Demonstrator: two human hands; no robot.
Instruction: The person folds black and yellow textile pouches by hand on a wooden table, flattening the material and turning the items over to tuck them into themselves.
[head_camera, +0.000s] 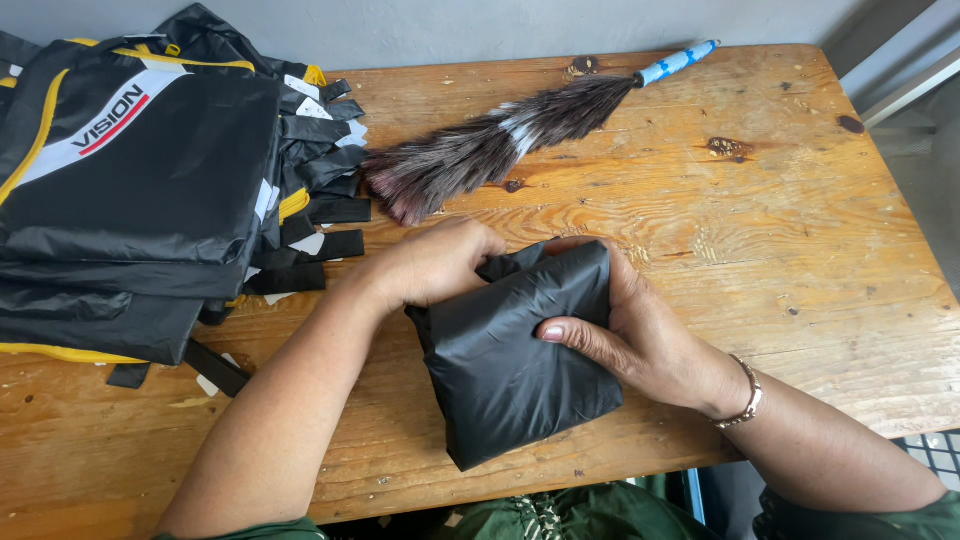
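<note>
Fingers of the left hand (440, 265) curl inward, knuckles up, closed over the upper left corner of a folded black fabric bundle (520, 355); fingertips are hidden under the hand, so their exact grip on the cloth cannot be seen. Right hand (640, 335) wraps the bundle's right edge: thumb (575, 335) lies flat across the top face, the other fingers tucked behind the far edge, gripping it. A thin metal bracelet (748, 400) sits on the right wrist.

Landmark: the bundle. It rests on the wooden table (800, 230), close to the near edge, roughly midway along it. It is a compact, rectangular fold of glossy black material, tilted so its lower corner points toward the person.

Beyond the bundle, just past the left hand, lies a feather duster (490, 145), dark plumes with a pale band, its blue-and-white handle (678, 62) angled away to the far right. Plume tips are near the left knuckles, not touching.

Left of the bundle, well apart from it, sits a stack of folded black garments (130, 200) with yellow piping and a white panel; black straps (320, 215) fan out from the stack's right side toward the duster.

Green clothing (560, 515) shows below the table edge, nearer than the bundle.
</note>
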